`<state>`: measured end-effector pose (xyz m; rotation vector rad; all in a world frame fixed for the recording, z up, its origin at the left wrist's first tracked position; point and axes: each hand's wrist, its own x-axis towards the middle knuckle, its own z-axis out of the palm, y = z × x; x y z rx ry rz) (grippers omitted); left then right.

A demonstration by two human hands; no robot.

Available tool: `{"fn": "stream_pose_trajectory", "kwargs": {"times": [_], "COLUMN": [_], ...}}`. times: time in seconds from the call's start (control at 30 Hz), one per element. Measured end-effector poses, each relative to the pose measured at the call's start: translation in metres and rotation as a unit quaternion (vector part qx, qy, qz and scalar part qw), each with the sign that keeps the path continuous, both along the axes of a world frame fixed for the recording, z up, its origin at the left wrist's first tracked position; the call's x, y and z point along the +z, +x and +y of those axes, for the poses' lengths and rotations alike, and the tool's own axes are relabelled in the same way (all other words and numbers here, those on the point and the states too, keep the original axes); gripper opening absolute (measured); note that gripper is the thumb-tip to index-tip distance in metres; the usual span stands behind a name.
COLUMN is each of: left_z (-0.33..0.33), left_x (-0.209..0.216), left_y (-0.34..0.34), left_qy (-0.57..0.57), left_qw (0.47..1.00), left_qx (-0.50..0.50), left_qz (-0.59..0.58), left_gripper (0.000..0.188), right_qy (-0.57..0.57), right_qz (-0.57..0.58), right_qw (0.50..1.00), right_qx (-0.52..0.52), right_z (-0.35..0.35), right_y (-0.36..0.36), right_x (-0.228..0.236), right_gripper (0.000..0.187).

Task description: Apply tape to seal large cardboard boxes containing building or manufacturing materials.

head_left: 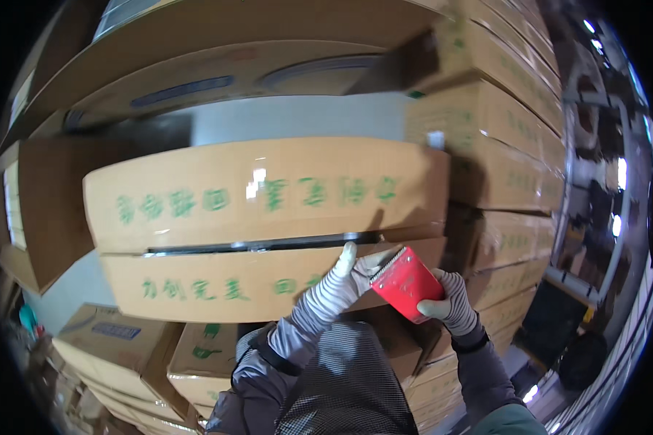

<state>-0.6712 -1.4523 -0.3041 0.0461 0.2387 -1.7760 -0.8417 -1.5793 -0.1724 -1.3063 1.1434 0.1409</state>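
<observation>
Stacked cartons [515, 181] line the right side of a long carton [268, 206] with a dark slot between its top flaps. Red toothed-edge tool [411, 284] sits left of the gloved right hand [451, 301] — gripped, thumb across its face. Left hand [352, 270], partly open, thumb raised, meets the toothed end — contact cannot be confirmed.

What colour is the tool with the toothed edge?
The tool is red; head view shows it best.

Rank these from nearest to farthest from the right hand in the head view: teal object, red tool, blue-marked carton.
1. Red tool, held in the right hand.
2. Blue-marked carton, lower left.
3. Teal object, far left.
</observation>
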Motion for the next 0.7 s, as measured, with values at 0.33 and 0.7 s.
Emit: {"fn": "stream_pose_trajectory", "kwargs": {"times": [0.33, 0.7], "left_z": [0.304, 0.536], "left_x": [-0.023, -0.234], "left_y": [0.235, 0.499], "left_qy": [0.362, 0.689], "left_qw": [0.800, 0.431], "left_qx": [0.297, 0.086], "left_qz": [-0.375, -0.576], "left_gripper": [0.029, 0.044], "right_qy": [-0.125, -0.213], "right_qz": [-0.038, 0.054], "right_qw": [0.888, 0.796], "right_qx": [0.440, 0.564], "right_z": [0.206, 0.330], "right_y": [0.302, 0.448], "right_x": [-0.062, -0.182], "right_gripper": [0.056, 0.069]}}
